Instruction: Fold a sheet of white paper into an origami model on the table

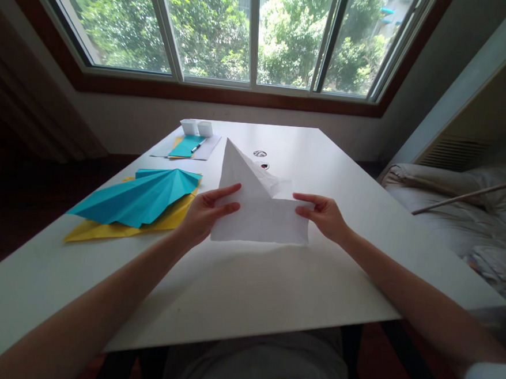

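A folded sheet of white paper (259, 222) is held up above the table between my two hands. Its upper left rises to a tall point, and a loose fold stands behind the slanted edge. My left hand (206, 212) pinches the paper's left side, thumb and forefinger on the near face. At the right edge, my right hand (323, 213) grips the sheet between thumb and fingers. Left of my left hand lie a pleated blue paper (148, 199) and, beneath it, a folded yellow paper (164, 221).
The white table (337, 288) reaches toward the window. At its far left are two small white containers (196, 128), a blue sheet (185, 146) and a pen (199, 145) on white paper. Two small round items (259, 153) lie beyond the held sheet. A cushioned seat (442, 208) stands right.
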A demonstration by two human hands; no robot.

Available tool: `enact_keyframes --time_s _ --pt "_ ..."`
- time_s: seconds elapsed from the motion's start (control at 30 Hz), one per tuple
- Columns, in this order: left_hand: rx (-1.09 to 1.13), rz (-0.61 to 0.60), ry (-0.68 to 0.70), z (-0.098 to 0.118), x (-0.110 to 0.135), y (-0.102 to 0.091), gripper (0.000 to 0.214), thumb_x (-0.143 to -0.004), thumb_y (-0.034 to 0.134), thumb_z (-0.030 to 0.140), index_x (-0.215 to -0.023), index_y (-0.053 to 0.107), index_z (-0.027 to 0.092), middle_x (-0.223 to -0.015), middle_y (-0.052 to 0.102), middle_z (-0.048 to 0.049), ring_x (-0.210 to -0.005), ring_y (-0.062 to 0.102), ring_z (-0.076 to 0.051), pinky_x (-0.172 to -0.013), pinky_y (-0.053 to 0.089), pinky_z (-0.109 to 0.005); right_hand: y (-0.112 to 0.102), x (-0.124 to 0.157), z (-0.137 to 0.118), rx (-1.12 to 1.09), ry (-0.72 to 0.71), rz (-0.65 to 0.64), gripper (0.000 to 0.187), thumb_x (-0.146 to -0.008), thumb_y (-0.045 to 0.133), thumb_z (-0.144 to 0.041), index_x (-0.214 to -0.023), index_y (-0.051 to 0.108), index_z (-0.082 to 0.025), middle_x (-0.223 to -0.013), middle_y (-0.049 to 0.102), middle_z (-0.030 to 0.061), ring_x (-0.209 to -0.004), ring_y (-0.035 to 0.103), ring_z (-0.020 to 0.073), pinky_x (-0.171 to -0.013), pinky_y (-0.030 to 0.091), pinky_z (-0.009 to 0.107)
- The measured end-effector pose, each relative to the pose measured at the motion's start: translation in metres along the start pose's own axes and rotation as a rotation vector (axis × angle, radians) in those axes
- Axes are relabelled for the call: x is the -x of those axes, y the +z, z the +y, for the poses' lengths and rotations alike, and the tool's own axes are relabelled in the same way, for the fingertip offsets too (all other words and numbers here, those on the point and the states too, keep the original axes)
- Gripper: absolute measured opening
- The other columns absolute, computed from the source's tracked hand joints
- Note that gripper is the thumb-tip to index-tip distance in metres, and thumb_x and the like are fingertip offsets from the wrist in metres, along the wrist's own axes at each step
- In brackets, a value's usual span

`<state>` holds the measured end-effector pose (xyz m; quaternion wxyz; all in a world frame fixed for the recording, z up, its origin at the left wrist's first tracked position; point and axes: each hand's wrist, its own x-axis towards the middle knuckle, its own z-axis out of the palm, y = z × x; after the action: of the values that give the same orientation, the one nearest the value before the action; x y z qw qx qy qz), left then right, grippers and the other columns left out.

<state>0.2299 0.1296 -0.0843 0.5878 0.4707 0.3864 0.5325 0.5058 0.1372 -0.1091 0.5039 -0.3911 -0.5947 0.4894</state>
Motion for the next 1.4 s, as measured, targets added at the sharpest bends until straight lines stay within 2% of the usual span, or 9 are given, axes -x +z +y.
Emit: enact_keyframes --time_s 0.17,0.5,0.73,0.83,0.93,1.0,1.13,1.27,1.4 --pt "-0.067 -0.011 0.069 -0.001 0.001 -0.001 0.053 -0.054 0.082 0.023 -0.105 0.066 0.022 -0.099 0.067 -0.0047 -0.085 0.062 -0.02 -0.073 0.053 -0.029 0.001 0.003 -0.004 0.115 -0.06 0.005 0.034 -0.065 0.075 -0.032 -0.098 0.069 -0.024 -0.093 0.068 0.0028 -0.076 0.06 0.0161 -0.071 0.049 0.03" --pt "-0.427 0.127 0.31 -0.002 0.003 0.002 0.04 -0.06 0.078 0.035 -0.096 0.07 0.019 -0.096 0.068 -0.0057 -0.091 0.06 -0.023 -0.079 0.049 -0.031 0.009 0.006 -0.01 0.275 -0.181 0.161 0.03 -0.066 0.073 -0.037 -0.092 0.071 -0.023 -0.085 0.069 0.0031 -0.073 0.06 0.0171 -0.063 0.049 0.028" --pt "-0.453 0.108 0.358 -0.005 0.0 0.003 0.027 -0.067 0.073 0.037 -0.087 0.071 0.02 -0.084 0.065 -0.0039 -0.081 0.059 -0.019 -0.073 0.048 -0.029 0.014 0.008 -0.009 0.265 -0.213 0.12 0.021 -0.069 0.071 -0.036 -0.085 0.072 -0.023 -0.075 0.066 0.0015 -0.064 0.055 0.0133 -0.055 0.045 0.024" --pt "-0.617 0.147 0.504 -0.006 -0.004 0.0 0.022 -0.069 0.072 0.037 -0.085 0.07 0.023 -0.096 0.057 -0.0041 -0.096 0.054 -0.02 -0.081 0.046 -0.032 0.016 0.008 -0.009 0.271 -0.213 0.111 0.02 -0.069 0.071 -0.036 -0.083 0.072 -0.022 -0.07 0.064 0.0011 -0.059 0.052 0.0119 -0.052 0.043 0.024" --pt "-0.882 0.223 0.75 -0.002 -0.005 -0.002 0.014 -0.07 0.072 0.035 -0.078 0.07 0.023 -0.117 0.046 -0.0051 -0.115 0.042 -0.024 -0.093 0.04 -0.037 0.017 0.009 -0.011 0.266 -0.224 0.131 0.019 -0.07 0.07 -0.035 -0.083 0.072 -0.022 -0.07 0.064 0.0009 -0.06 0.053 0.0121 -0.053 0.044 0.024" --pt "-1.058 0.202 0.919 0.004 -0.003 -0.003 0.009 -0.072 0.07 0.032 -0.074 0.068 0.023 -0.122 0.044 -0.0047 -0.117 0.039 -0.025 -0.096 0.036 -0.04 0.018 0.009 -0.013 0.272 -0.236 0.159 0.02 -0.07 0.07 -0.033 -0.086 0.071 -0.021 -0.073 0.065 0.0011 -0.063 0.055 0.013 -0.054 0.045 0.024" --pt "-1.226 0.095 1.124 0.012 0.0 -0.003 0.004 -0.075 0.068 0.028 -0.075 0.067 0.023 -0.113 0.053 -0.0051 -0.106 0.047 -0.023 -0.092 0.038 -0.039 0.018 0.01 -0.015 0.254 -0.243 0.191 0.022 -0.07 0.07 -0.032 -0.089 0.071 -0.021 -0.078 0.067 0.0016 -0.07 0.06 0.0152 -0.058 0.048 0.024" --pt "-1.144 0.118 1.091 0.012 -0.003 -0.006 0.005 -0.079 0.064 0.025 -0.08 0.066 0.021 -0.099 0.059 -0.0065 -0.091 0.053 -0.019 -0.077 0.044 -0.031 0.02 0.009 -0.013 0.207 -0.221 0.207 0.024 -0.069 0.071 -0.032 -0.091 0.071 -0.022 -0.083 0.068 0.0021 -0.071 0.061 0.0153 -0.06 0.05 0.025" --pt "-1.15 -0.03 1.074 0.016 -0.006 -0.013 0.007 -0.081 0.062 0.025 -0.08 0.064 0.018 -0.066 0.057 -0.0002 -0.061 0.051 -0.012 -0.059 0.041 -0.023 0.017 0.006 -0.014 0.152 -0.18 0.221 0.022 -0.067 0.072 -0.034 -0.086 0.072 -0.023 -0.079 0.069 0.0018 -0.068 0.06 0.014 -0.058 0.05 0.025"
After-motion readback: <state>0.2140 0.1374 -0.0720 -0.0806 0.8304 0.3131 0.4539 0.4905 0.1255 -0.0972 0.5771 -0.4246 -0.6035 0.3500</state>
